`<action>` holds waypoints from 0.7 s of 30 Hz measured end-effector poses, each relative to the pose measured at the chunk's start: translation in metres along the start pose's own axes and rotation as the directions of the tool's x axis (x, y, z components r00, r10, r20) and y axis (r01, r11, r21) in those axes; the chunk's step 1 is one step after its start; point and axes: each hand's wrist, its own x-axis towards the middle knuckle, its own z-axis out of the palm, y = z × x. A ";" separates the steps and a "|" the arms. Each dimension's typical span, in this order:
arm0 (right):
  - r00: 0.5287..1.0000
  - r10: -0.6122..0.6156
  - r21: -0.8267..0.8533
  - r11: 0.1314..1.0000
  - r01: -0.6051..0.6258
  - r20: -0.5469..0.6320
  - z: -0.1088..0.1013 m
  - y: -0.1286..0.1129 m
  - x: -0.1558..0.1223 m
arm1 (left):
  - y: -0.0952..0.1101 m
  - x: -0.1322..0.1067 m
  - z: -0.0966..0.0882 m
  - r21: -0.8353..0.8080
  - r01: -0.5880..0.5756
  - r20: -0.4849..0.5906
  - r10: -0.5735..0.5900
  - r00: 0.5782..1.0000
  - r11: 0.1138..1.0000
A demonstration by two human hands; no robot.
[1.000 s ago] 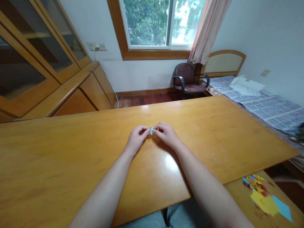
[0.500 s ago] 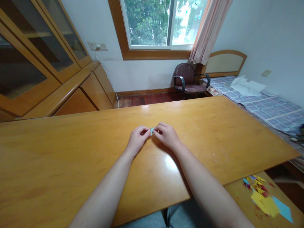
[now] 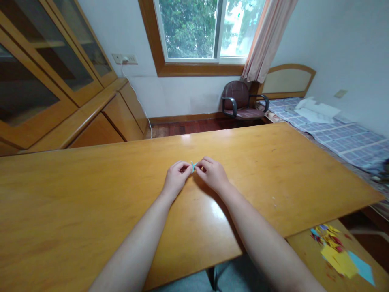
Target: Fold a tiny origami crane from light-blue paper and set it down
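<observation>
Between my fingertips, above the wooden table (image 3: 100, 194), is a small light-blue folded paper piece (image 3: 193, 166). My left hand (image 3: 177, 175) pinches its left side between thumb and fingers. From the other side, my right hand (image 3: 212, 173) grips it in the same way, thumb against fingertips. Most of the paper is covered by the fingers, so its exact shape is hard to make out.
On a lower surface at the bottom right lie a pile of colourful folded paper pieces (image 3: 328, 237), yellow paper sheets (image 3: 338, 259) and a blue sheet (image 3: 363, 267). Beyond the table stand a maroon armchair (image 3: 238, 99), a bed (image 3: 340, 134) and a wooden cabinet (image 3: 91, 105).
Both hands keep their pinch on the blue paper. The paper has turned slightly, and my right fingers have shifted a little to the left.
</observation>
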 end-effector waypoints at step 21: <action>1.000 0.010 0.315 0.949 -0.009 -0.004 -0.006 0.011 0.007 | -0.007 0.001 -0.002 -0.256 0.109 0.004 -0.112 0.994 0.961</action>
